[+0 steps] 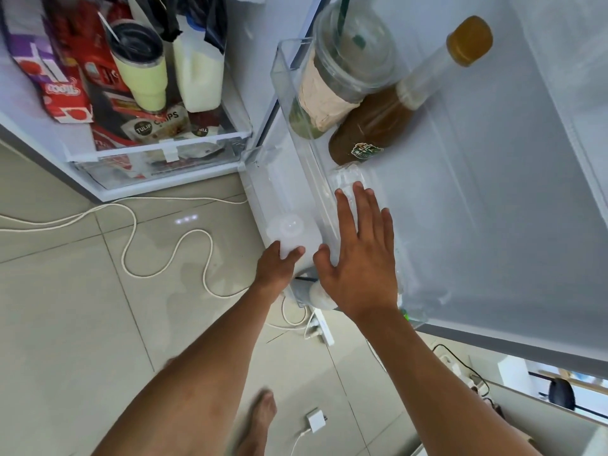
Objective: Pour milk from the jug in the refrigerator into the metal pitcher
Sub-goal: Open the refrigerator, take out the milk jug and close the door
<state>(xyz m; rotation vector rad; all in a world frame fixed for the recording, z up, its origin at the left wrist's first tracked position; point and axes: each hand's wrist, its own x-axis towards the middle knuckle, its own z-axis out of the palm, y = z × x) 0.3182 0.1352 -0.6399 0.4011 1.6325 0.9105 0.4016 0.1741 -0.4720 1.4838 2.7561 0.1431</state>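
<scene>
Your left hand [276, 266]: fingers wrapped round the white-capped jug [289, 230], which stands in the refrigerator's door shelf [260, 179]. Your right hand [358, 258]: wide, fingers straight and spread, lying flat on clear shelf plastic just beside the jug.

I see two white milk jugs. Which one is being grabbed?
The door-shelf jug, which the left hand grips near its cap. The other jug stands untouched farther back, beside the yellow tumbler.
</scene>
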